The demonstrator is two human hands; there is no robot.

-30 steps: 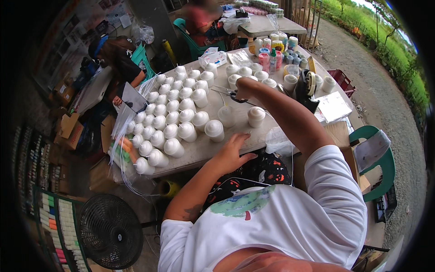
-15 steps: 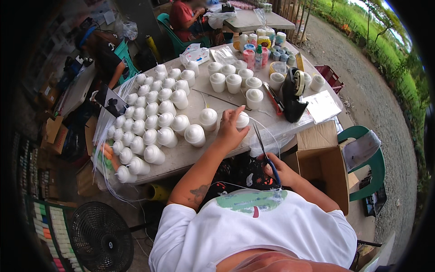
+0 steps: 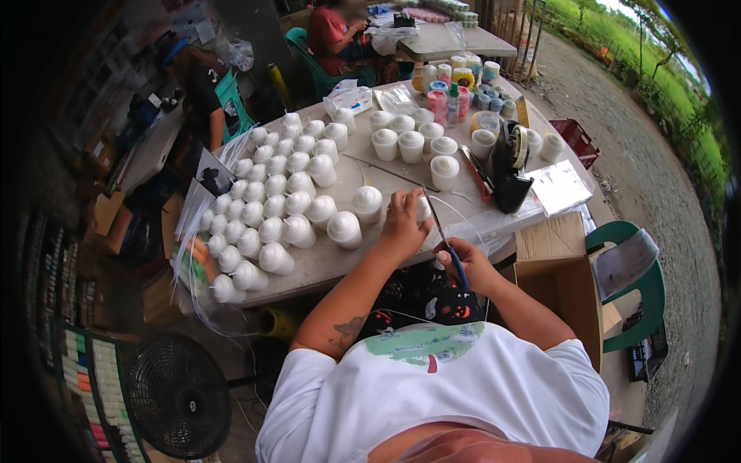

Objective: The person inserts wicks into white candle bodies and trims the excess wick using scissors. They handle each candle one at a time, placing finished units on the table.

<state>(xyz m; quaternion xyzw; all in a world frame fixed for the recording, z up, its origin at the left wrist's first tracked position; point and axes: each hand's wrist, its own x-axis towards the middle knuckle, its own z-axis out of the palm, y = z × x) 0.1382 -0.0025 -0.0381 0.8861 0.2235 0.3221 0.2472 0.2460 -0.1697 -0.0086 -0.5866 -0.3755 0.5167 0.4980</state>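
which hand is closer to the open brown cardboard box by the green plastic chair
Right. The right hand, holding blue-handled metal scissors, is just left of the open brown cardboard box; the left hand is farther left, near the pale table's edge.

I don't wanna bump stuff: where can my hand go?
The pale table is bare between the crowded round white dome-topped cups at left and the smaller white cup group, except a thin straight rod. Another narrow strip lies between the front cups and near edge. Colourful cylinders crowd the back.
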